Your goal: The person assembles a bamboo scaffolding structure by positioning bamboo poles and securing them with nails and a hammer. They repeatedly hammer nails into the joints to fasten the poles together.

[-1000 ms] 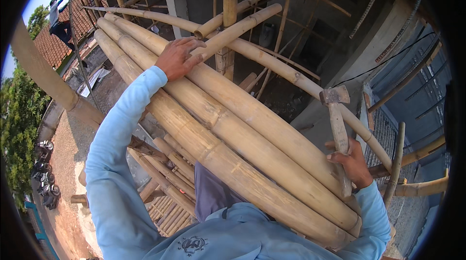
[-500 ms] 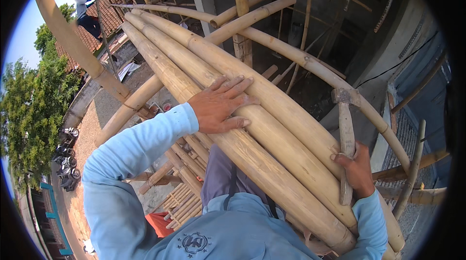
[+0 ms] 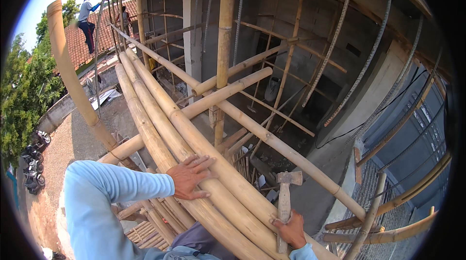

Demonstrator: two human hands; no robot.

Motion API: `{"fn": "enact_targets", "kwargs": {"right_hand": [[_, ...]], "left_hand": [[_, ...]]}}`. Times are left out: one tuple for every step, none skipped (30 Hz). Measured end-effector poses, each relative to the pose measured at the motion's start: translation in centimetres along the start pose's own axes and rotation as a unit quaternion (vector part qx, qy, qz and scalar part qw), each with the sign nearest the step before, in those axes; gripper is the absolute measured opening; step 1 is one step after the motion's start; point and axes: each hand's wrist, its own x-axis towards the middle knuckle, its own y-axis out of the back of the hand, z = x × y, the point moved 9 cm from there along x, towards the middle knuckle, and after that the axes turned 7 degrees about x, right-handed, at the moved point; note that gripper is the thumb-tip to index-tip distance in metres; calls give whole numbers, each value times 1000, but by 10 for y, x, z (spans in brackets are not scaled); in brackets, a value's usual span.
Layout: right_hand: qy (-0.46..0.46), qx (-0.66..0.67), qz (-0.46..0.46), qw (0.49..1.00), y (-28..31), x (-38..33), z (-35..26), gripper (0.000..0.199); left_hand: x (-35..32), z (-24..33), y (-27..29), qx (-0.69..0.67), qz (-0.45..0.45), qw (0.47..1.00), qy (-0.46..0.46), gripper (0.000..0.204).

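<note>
Three thick bamboo poles [image 3: 238, 185] lie side by side, running from the near right away to the far left. My left hand [image 3: 191, 177] rests flat across them with its fingers spread, holding nothing. Lower right, my right hand [image 3: 292, 231] is closed round the wooden handle of a hammer [image 3: 285, 199]. The hammer stands upright beside the right-hand pole, its blocky metal head at the top. A crossing bamboo pole [image 3: 247, 85] passes under the three poles, beyond my hands.
An upright bamboo post [image 3: 225, 41] stands ahead, and a long bamboo rail [image 3: 291, 150] slants down to the right. Steel reinforcing bars [image 3: 335, 41] hang at the upper right. A thick bamboo pole [image 3: 73, 56] rises at left. Another person [image 3: 87, 22] is high at the far left.
The view has tilted up, so hands and poles sit lower in the picture and more of the structure ahead shows. My left hand stays on the poles; my right keeps the hammer.
</note>
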Motion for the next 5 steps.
{"fn": "enact_targets", "kwargs": {"right_hand": [[2, -10, 1, 1000, -1, 1, -1, 52], [-1, -19, -1, 1000, -2, 4, -1, 53], [4, -40, 10, 999, -2, 6, -2, 54], [-3, -61, 17, 998, -2, 4, 1, 55], [-29, -88, 24, 995, -2, 3, 6, 56]], "left_hand": [[0, -3, -2, -10, -21, 1000, 11, 69], [0, -2, 0, -12, -23, 1000, 12, 69], [0, -2, 0, -13, -34, 999, 8, 68], [0, -4, 3, -8, -24, 1000, 15, 68], [-1, -3, 3, -4, -26, 1000, 13, 67]]}}
